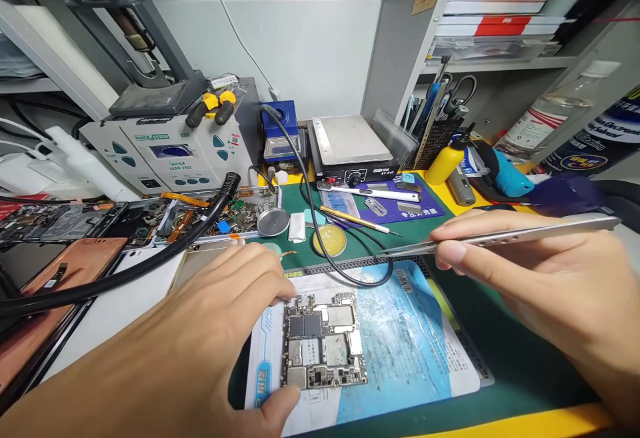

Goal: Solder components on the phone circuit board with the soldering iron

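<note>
Left hand [225, 315], half-open, grips the logic board's [320, 338] left end (apparently steadying it); right hand [565, 278], pinched closed, holds tweezers [550, 227].

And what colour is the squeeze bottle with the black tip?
The squeeze bottle is bright yellow, seen best in the head view.

Bench periphery: equipment and storage.
Rear left: hot-air station [167, 158], yellow-and-black pliers [214, 107] resting on top. Rear center: flat-topped heating unit [353, 139]; white-handled brush [373, 192] lies across purple mat [425, 206] in front of it. Right: black mesh holder [441, 139] containing scissors [462, 93]; yellow bottle [445, 161], upright but tilted, beside it.
</note>
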Demonstrator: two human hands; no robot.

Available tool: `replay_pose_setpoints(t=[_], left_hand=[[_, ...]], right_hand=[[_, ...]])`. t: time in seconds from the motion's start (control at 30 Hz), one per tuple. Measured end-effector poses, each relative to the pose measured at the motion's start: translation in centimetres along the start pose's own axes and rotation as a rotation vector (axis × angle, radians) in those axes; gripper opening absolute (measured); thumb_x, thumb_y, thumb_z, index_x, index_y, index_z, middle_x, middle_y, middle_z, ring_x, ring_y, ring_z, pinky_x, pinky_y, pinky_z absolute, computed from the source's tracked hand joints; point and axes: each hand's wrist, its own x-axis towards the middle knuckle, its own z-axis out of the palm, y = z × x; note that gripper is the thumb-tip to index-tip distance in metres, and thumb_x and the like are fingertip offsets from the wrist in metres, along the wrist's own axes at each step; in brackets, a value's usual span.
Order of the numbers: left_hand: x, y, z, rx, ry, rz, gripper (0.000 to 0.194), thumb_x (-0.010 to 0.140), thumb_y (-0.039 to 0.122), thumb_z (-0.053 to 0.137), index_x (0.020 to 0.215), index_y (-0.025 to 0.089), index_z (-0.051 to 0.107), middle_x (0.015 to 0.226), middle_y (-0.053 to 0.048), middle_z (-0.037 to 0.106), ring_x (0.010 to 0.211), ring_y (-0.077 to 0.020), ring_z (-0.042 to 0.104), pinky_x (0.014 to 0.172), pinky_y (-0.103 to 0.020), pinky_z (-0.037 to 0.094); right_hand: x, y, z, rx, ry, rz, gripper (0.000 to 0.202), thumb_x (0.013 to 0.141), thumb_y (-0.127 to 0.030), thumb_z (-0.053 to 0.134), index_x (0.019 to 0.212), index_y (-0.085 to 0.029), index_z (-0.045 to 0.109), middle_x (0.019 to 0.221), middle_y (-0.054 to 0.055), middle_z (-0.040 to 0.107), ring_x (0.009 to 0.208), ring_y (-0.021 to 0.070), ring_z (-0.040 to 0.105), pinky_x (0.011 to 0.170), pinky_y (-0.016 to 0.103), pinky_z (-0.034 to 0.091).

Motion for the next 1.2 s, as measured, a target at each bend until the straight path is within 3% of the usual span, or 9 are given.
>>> replay_pose_setpoints(t=[0.23,0.37,0.5,0.6,0.77,1.0,1.2], left_hand=[[0.7,-0.3,0.3,-0.098,0.01,0.131,0.06,0.089,0.034,0.09,0.146,0.035,0.072,0.154,-0.01,0.086,0.144,-0.041,0.082,0.116,-0.057,0.071],[0.8,-0.7,0.4,-0.1,0.02,0.169,0.057,0.096,0.035,0.082,0.15,0.035,0.065,0.158,-0.008,0.08,0.152,-0.0368,0.076,0.129,-0.056,0.06],[0.7,-1.4,-0.2,-0.096,0.012,0.186,0.06,0.095,0.035,0.083,0.153,0.035,0.067,0.16,-0.004,0.077,0.155,-0.0315,0.073,0.139,-0.044,0.052],[0.5,-2.0,-1.0,-0.085,0.013,0.163,0.057,0.096,0.039,0.084,0.151,0.037,0.068,0.158,-0.001,0.077,0.151,-0.0297,0.075,0.133,-0.039,0.056],[0.2,-1.9,-2.3,-0.068,0.029,0.046,0.047,0.104,0.041,0.078,0.149,0.037,0.066,0.157,-0.001,0.078,0.15,-0.0316,0.076,0.133,-0.043,0.057],[-0.8,-2.7,-4.7,0.003,0.027,0.023,0.04,0.107,0.041,0.075,0.146,0.034,0.067,0.145,-0.002,0.083,0.138,-0.0296,0.082,0.116,-0.039,0.062],[-1.8,-3.0,-5.5,0.032,-0.011,0.004,0.034,0.109,0.042,0.071,0.141,0.032,0.065,0.15,-0.002,0.079,0.145,-0.0258,0.077,0.128,-0.037,0.055]], right_hand=[[1.0,-0.4,0.3,0.077,-0.001,0.032,0.016,0.079,-0.031,0.102,0.073,-0.045,0.103,0.071,-0.004,0.093,0.056,0.0164,0.084,0.062,0.019,0.072],[1.1,-0.5,0.3,0.138,-0.012,0.051,0.012,0.081,-0.033,0.105,0.073,-0.042,0.103,0.068,-0.002,0.092,0.056,0.0174,0.084,0.054,0.018,0.067],[1.2,-0.6,0.3,0.206,-0.031,0.065,0.012,0.08,-0.03,0.107,0.073,-0.039,0.103,0.07,-0.001,0.093,0.058,0.018,0.085,0.054,0.018,0.067],[1.3,-0.6,0.4,0.25,-0.051,0.071,0.013,0.076,-0.026,0.109,0.075,-0.038,0.103,0.069,-0.002,0.092,0.058,0.0177,0.083,0.055,0.02,0.068],[0.9,0.1,0.5,0.282,-0.04,0.068,0.019,0.08,-0.019,0.108,0.08,-0.038,0.104,0.072,-0.004,0.091,0.061,0.0178,0.081,0.065,0.026,0.074],[0.7,0.5,0.6,0.235,-0.007,0.036,0.011,0.084,-0.027,0.108,0.077,-0.034,0.102,0.068,-0.002,0.085,0.064,0.0221,0.081,0.067,0.033,0.073],[0.5,0.3,0.7,0.16,0.034,0.058,0.013,0.087,-0.031,0.102,0.075,-0.034,0.101,0.071,-0.002,0.087,0.072,0.0244,0.086,0.07,0.035,0.071]])
